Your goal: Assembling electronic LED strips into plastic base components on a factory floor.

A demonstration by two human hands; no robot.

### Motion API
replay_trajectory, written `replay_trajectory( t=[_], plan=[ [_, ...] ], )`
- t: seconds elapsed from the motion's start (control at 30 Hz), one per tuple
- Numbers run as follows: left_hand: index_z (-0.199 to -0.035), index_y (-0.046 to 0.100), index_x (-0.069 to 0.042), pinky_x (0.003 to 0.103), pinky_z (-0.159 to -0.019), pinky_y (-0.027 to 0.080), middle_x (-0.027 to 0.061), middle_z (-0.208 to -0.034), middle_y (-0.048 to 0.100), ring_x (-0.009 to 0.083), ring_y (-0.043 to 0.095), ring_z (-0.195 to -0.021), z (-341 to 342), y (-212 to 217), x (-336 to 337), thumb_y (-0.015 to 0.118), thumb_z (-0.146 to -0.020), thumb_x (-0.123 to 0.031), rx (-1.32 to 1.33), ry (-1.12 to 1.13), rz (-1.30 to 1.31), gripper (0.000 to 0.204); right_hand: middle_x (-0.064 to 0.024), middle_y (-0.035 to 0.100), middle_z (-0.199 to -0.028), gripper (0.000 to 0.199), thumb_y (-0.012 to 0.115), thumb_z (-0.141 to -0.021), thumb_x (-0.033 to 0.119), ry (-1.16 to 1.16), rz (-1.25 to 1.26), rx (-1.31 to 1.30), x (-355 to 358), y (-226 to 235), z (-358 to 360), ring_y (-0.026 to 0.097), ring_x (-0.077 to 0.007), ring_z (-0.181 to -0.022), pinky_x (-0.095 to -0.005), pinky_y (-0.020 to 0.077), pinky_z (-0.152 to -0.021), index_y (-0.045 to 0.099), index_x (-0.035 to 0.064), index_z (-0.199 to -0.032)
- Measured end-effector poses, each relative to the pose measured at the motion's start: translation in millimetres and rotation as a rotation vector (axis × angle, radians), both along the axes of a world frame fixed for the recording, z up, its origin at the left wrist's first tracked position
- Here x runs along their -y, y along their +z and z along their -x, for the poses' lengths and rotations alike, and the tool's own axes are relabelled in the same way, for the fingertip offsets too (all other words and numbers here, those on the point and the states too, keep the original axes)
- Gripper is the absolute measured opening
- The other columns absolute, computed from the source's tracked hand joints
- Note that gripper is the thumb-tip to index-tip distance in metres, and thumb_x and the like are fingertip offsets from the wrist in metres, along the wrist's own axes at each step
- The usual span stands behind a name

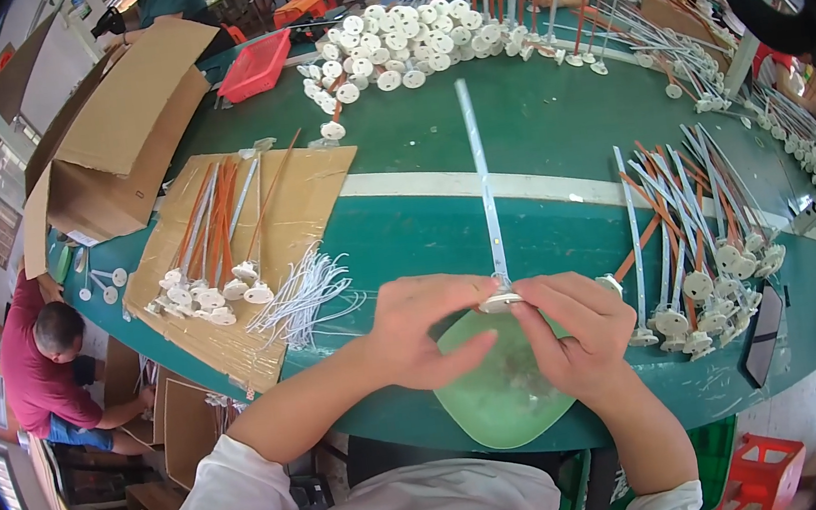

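Over the green table, my right hand pinches the rim of a white round disc between thumb and fingers. From that disc a long pale strip with small yellow spots stands nearly upright, pointing away from me. My left hand touches the disc's left side with its fingertips, its thumb stretched out apart below. Beneath both hands lies a light green translucent tray, partly covered by them; small contents cannot be made out.
Bundled disc-ended strips lie on flat cardboard at left and in a pile at right. White wires lie beside the left bundle. Farther off are heaped white discs, a red basket and a carton. A phone lies right. Another person works at left.
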State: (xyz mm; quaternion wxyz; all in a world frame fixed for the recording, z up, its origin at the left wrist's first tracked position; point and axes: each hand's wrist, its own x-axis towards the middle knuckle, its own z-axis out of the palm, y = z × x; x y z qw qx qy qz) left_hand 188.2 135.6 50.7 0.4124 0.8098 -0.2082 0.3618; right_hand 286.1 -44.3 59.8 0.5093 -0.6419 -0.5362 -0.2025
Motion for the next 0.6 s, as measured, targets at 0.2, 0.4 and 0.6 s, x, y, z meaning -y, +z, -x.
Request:
replay_trajectory(
  t=[0.2, 0.4, 0.6],
  plan=[
    [-0.128, 0.043, 0.0, 0.038, -0.097, 0.049, 0.0152, -0.121, 0.063, 0.0224, 0.062, -0.112, 6.0, -14.0, -8.3, 0.057, -0.093, 0.005, -0.44, -0.444, 0.55, 0.038, -0.0152, 0.071, -0.086, 0.023, 0.075, -0.073, -0.007, 0.059, -0.122, 0.041, -0.8, 2.2, 3.1, 0.07, -0.0266, -0.072, -0.0313, 0.0559, -0.06, 0.07, -0.004, -0.095],
    [-0.135, 0.043, 0.002, 0.04, -0.099, 0.047, 0.0159, -0.127, 0.06, 0.0236, 0.058, -0.119, 2.4, -15.3, 1.6, 0.061, -0.093, -0.002, -0.574, -0.646, 0.804, 0.046, -0.0163, 0.071, -0.089, 0.023, 0.071, -0.073, -0.011, 0.175, -0.009, -0.02, 4.7, 3.5, -0.1, 0.069, -0.0277, -0.073, -0.0314, 0.0551, -0.062, 0.067, -0.0036, -0.095],
    [-0.137, 0.045, -0.002, 0.034, -0.093, 0.05, 0.0129, -0.126, 0.062, 0.0185, 0.062, -0.112, 0.2, -8.8, -1.0, 0.068, -0.088, 0.001, -0.65, -0.612, 0.819, 0.054, -0.0183, 0.07, -0.089, 0.023, 0.069, -0.075, -0.011, 0.116, 0.053, 0.049, 5.7, 2.8, -2.5, 0.068, -0.0274, -0.073, -0.0308, 0.053, -0.068, 0.066, -0.004, -0.097]
  ],
)
